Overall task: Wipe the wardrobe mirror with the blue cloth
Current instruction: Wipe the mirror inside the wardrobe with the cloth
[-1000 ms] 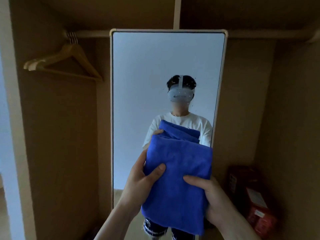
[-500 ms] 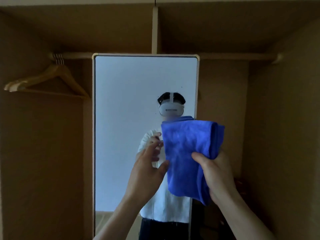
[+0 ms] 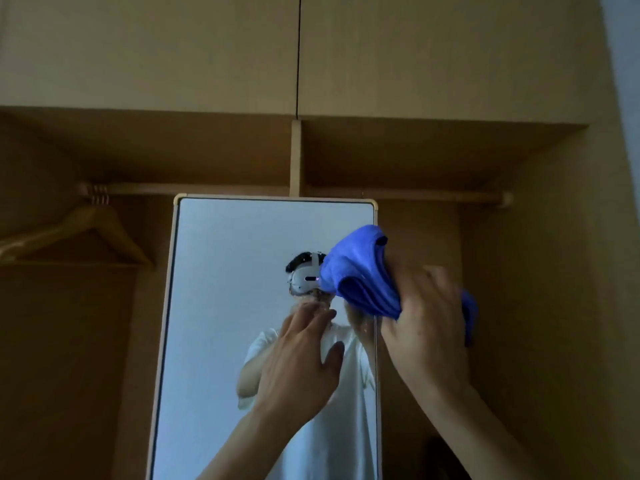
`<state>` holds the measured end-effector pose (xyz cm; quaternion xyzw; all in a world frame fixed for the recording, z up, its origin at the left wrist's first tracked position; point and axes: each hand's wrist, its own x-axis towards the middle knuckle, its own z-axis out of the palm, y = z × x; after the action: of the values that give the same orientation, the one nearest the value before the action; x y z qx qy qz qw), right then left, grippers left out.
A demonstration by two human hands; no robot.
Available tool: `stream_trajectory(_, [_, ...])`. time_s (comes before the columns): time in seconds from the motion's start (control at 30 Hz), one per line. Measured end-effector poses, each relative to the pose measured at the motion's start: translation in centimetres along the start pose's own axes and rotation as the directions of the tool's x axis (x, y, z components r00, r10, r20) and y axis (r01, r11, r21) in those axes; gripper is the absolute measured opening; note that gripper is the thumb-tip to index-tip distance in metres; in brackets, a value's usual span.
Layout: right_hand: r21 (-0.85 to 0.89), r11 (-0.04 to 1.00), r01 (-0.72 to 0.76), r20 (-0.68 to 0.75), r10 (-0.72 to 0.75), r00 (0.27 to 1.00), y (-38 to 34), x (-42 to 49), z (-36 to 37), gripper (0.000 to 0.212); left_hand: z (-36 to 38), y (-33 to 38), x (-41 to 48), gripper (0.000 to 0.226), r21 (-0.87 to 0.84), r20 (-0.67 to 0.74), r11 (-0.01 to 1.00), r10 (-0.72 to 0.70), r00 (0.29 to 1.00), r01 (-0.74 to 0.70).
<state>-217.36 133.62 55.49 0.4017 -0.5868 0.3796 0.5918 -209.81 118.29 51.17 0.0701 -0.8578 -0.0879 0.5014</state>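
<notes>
The right hand (image 3: 426, 323) grips the bunched blue cloth (image 3: 356, 268) at the top right corner of the wardrobe mirror (image 3: 242, 271), likely to start wiping from the top, while the left hand (image 3: 301, 362) hovers alongside, fingers spread, empty.

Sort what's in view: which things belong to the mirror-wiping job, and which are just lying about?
In the job:
blue cloth, bunched up
right hand, gripping the cloth
left hand, fingers straight, holding nothing
wardrobe mirror

Just there:
wooden hanger, on the rail
clothes rail
upper cabinet doors
</notes>
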Motion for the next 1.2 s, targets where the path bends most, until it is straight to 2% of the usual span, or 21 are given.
stream_trajectory(0.07, [-0.114,0.991,0.074,0.032,-0.07,0.997,0.2,0.6,0.9,0.047,-0.4,-0.6,0.9,0.051,-0.001,-0.025,1.0,0.028,0.999,-0.028])
stream_trajectory(0.13, [-0.174,0.975,0.138,0.142,-0.113,0.983,0.4,0.1,2.2,0.056,-0.6,-1.2,1.4,0.047,0.015,-0.048,0.998,0.057,0.997,-0.057])
stream_trajectory(0.27, [-0.175,0.965,0.194,0.353,-0.122,0.928,1.4,-2.6,5.5,0.069,-0.3,-2.8,1.4,0.056,0.031,-0.065,0.996,0.09,0.994,-0.089])
stream_trajectory(0.33, [-0.139,0.973,0.182,0.403,-0.112,0.908,1.7,-3.6,6.8,0.075,0.0,-3.6,1.1,0.066,0.067,-0.031,0.994,0.089,0.996,-0.087])
stream_trajectory(0.43, [-0.134,0.98,0.144,0.383,-0.083,0.92,2.1,-3.9,9.1,0.093,0.0,-4.5,0.8,0.075,0.133,0.014,0.988,0.083,0.996,-0.084])
stream_trajectory(0.53, [-0.182,0.98,0.078,0.272,-0.026,0.962,2.1,-3.5,10.3,0.076,-0.2,-4.5,1.2,0.076,0.17,0.008,0.981,0.097,0.995,-0.097])
stream_trajectory(0.6, [-0.274,0.952,0.137,0.282,-0.056,0.958,2.2,-3.3,10.2,0.093,-0.1,-4.2,1.3,0.078,0.21,-0.004,0.974,0.093,0.996,-0.09])
stream_trajectory(0.67, [-0.296,0.944,0.143,0.288,-0.055,0.956,2.3,-2.7,9.6,0.1,-0.6,-3.9,1.7,0.086,0.261,0.08,0.96,0.077,0.994,-0.096])
stream_trajectory(0.73, [-0.298,0.946,0.13,0.26,-0.05,0.964,2.2,-1.1,9.7,0.089,0.1,-4.7,1.8,0.088,0.3,0.05,0.944,0.126,0.991,-0.135])
stream_trajectory(0.83, [-0.304,0.941,0.148,0.215,-0.084,0.973,2.3,1.9,10.0,0.078,0.7,-5.3,2.3,0.088,0.403,0.04,0.907,0.115,0.993,-0.122])
stream_trajectory(0.97, [-0.286,0.948,0.14,0.164,-0.095,0.982,2.5,5.6,9.9,0.066,0.9,-5.5,2.3,0.085,0.437,0.048,0.893,0.095,0.994,-0.107])
stream_trajectory(1.2, [-0.252,0.955,0.155,0.17,-0.114,0.979,2.9,3.9,10.3,0.067,0.5,-5.3,1.4,0.076,0.431,0.046,0.896,0.097,0.994,-0.108])
